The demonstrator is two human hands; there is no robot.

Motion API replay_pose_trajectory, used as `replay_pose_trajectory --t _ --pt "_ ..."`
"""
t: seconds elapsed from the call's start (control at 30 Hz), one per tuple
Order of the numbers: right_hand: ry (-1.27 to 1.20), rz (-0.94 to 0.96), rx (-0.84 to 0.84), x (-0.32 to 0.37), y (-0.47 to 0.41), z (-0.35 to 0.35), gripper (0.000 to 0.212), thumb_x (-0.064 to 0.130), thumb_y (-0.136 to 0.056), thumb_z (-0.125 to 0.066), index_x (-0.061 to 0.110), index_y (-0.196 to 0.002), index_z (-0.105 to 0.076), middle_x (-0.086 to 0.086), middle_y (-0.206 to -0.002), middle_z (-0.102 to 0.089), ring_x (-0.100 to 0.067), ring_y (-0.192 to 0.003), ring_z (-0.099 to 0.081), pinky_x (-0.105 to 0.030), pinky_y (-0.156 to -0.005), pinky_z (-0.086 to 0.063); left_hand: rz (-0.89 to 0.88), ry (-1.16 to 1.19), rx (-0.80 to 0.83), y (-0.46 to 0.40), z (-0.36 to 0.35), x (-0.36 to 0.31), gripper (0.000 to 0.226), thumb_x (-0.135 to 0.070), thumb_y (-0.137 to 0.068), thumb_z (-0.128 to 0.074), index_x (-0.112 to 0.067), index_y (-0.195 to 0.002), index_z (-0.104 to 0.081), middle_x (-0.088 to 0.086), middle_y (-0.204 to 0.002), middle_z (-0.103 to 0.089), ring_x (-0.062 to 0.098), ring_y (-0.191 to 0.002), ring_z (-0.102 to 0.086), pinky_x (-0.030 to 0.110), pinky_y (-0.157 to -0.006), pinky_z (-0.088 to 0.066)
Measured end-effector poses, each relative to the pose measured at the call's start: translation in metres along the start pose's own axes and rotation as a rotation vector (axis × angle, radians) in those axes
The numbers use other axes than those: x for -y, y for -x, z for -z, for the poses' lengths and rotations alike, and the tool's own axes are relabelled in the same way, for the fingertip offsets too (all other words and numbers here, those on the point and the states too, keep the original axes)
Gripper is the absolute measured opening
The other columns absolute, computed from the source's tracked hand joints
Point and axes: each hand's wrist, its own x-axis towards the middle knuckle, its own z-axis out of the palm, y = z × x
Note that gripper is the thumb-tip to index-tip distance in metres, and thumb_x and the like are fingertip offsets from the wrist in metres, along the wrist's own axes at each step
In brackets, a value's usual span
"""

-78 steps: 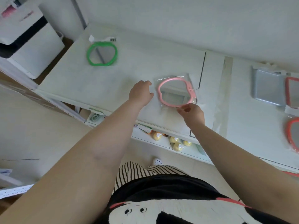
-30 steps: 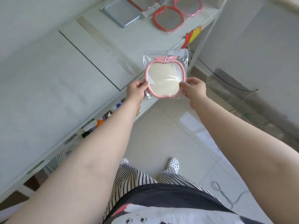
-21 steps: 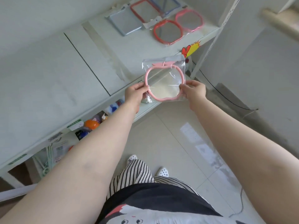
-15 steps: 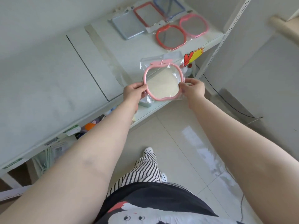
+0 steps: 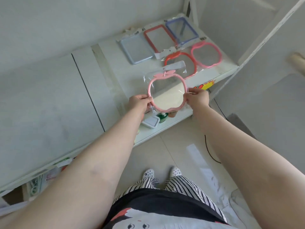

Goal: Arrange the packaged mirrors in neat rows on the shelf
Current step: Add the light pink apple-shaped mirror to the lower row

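I hold a pink apple-shaped mirror (image 5: 166, 93) in its clear bag above the front edge of the white shelf (image 5: 105, 76). My left hand (image 5: 139, 102) pinches its left rim and my right hand (image 5: 197, 96) pinches its right rim. Behind it on the shelf lie other packaged mirrors: a red apple-shaped one (image 5: 189, 61), partly hidden by the held bag, and a pink apple-shaped one (image 5: 206, 54) in front. At the back lie a pale blue rectangle (image 5: 136, 48), a red rectangle (image 5: 158, 38) and a blue rectangle (image 5: 181, 30).
A lower shelf (image 5: 163, 128) holds a small white box (image 5: 151, 122) and a green item (image 5: 162, 117). A white upright post (image 5: 257, 42) stands at the shelf's right end. A black cable (image 5: 208, 146) runs over the tiled floor.
Both hands lifted the pink mirror off the left part of the shelf and carried it right, towards the group of mirrors. It now sits closer to the red apple-shaped mirror.
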Motion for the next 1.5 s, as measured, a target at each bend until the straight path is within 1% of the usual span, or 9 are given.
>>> replay_pose_trajectory --t 0.13,0.23,0.4,0.63,0.77,0.97,1.2,1.37,1.5 --pt "0.088 0.047 0.097 0.021 -0.031 -0.016 0.031 0.004 -0.081 -0.065 0.015 -0.109 -0.071 0.0 -0.087 -0.07 -0.015 -0.072 -0.062 -0.03 -0.073 -0.055 0.016 0.039 -0.08 -0.018 -0.003 -0.013 0.012 0.003 -0.082 -0.067 -0.007 -0.086 -0.065 0.004 -0.063 -0.065 0.011 -0.052 -0.063 0.016 -0.054 -0.055" --pt "0.159 0.085 0.184 0.037 -0.052 -0.029 0.032 0.004 -0.08 -0.065 0.015 -0.109 -0.069 -0.002 -0.086 -0.069 -0.017 -0.069 -0.06 -0.029 -0.066 -0.052 0.032 0.078 -0.163 -0.029 -0.003 -0.021 0.014 0.005 -0.083 -0.065 -0.007 -0.075 -0.063 -0.003 -0.043 -0.064 0.003 -0.035 -0.059 0.011 -0.042 -0.05" --pt "0.258 0.152 0.293 0.051 -0.083 -0.048 0.029 0.008 -0.079 -0.069 0.013 -0.108 -0.069 -0.005 -0.084 -0.067 -0.016 -0.059 -0.055 -0.022 -0.047 -0.04 0.068 0.141 -0.28 -0.048 -0.007 -0.023 0.023 0.005 -0.082 -0.066 0.003 -0.104 -0.067 -0.006 -0.037 -0.061 0.003 -0.034 -0.059 0.017 -0.055 -0.056" --pt "0.369 0.172 0.334 0.056 -0.11 -0.068 0.028 0.01 -0.076 -0.071 0.013 -0.104 -0.071 -0.009 -0.087 -0.07 -0.025 -0.072 -0.06 -0.031 -0.068 -0.052 0.03 0.19 -0.366 -0.073 -0.013 -0.024 0.027 0.008 -0.079 -0.067 0.009 -0.106 -0.065 0.006 -0.062 -0.064 0.004 -0.036 -0.06 0.03 -0.075 -0.058" --pt "0.441 0.209 0.323 0.057 -0.12 -0.073 0.025 0.01 -0.077 -0.071 0.013 -0.101 -0.072 -0.012 -0.095 -0.072 -0.027 -0.076 -0.062 -0.039 -0.077 -0.058 0.052 0.127 -0.375 -0.087 -0.014 -0.027 0.022 0.005 -0.077 -0.07 0.006 -0.099 -0.069 -0.006 -0.041 -0.062 0.014 -0.05 -0.064 0.037 -0.088 -0.057" --pt "0.513 0.248 0.315 0.061 -0.121 -0.074 0.026 0.007 -0.078 -0.066 0.016 -0.102 -0.067 -0.009 -0.098 -0.071 -0.032 -0.088 -0.067 -0.043 -0.082 -0.058 0.071 0.083 -0.403 -0.103 -0.011 -0.02 0.019 0.0 -0.071 -0.077 -0.014 -0.067 -0.066 0.003 -0.058 -0.067 0.035 -0.091 -0.071 0.043 -0.092 -0.056" --pt "0.512 0.28 0.301 0.059 -0.121 -0.076 0.026 0.009 -0.08 -0.065 0.016 -0.105 -0.066 -0.007 -0.098 -0.07 -0.029 -0.089 -0.065 -0.038 -0.08 -0.056 0.068 0.078 -0.412 -0.105 -0.012 -0.02 0.019 -0.002 -0.072 -0.076 -0.015 -0.068 -0.064 0.009 -0.072 -0.067 0.033 -0.089 -0.072 0.041 -0.091 -0.056" --pt "0.447 0.271 0.272 0.055 -0.121 -0.077 0.025 0.007 -0.078 -0.067 0.016 -0.101 -0.07 -0.003 -0.09 -0.07 -0.023 -0.083 -0.064 -0.037 -0.081 -0.057 0.097 0.059 -0.401 -0.106 -0.013 -0.016 0.018 -0.004 -0.075 -0.075 -0.014 -0.069 -0.062 0.006 -0.068 -0.065 0.024 -0.068 -0.067 0.04 -0.09 -0.057" --pt "0.427 0.263 0.279 0.053 -0.121 -0.076 0.032 0.004 -0.075 -0.07 0.016 -0.105 -0.07 0.003 -0.085 -0.065 -0.019 -0.079 -0.061 -0.036 -0.082 -0.056 0.117 0.01 -0.406 -0.111 -0.011 -0.011 0.019 -0.011 -0.072 -0.079 -0.021 -0.064 -0.064 0.006 -0.07 -0.068 0.025 -0.076 -0.067 0.04 -0.092 -0.056"
